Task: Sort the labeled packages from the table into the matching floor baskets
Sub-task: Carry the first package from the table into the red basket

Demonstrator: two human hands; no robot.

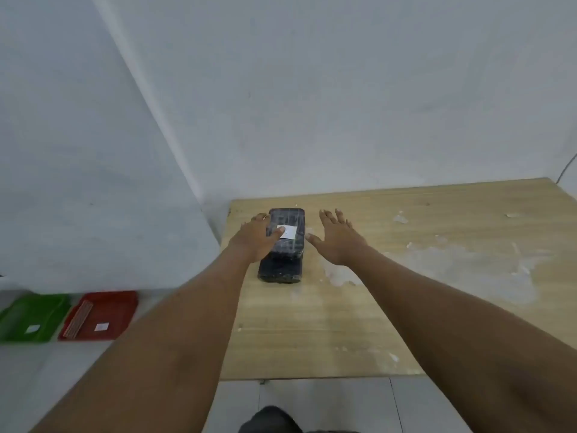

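A black wrapped package [285,254] with a small white label [288,232] lies on the wooden table [406,307] near its far left corner. My left hand [256,237] rests on the package's left side, thumb on top touching the label, fingers curled round the left edge. My right hand [337,237] hovers just right of the package with fingers spread, holding nothing. On the floor to the left stand a red basket [121,303] and a green basket [18,320], each with a white label inside.
A reddish flat item [78,318] lies in the red basket's left part. White walls meet in a corner behind the table. White smears mark the table's right half [452,264]. Tiled floor shows below the table's near edge.
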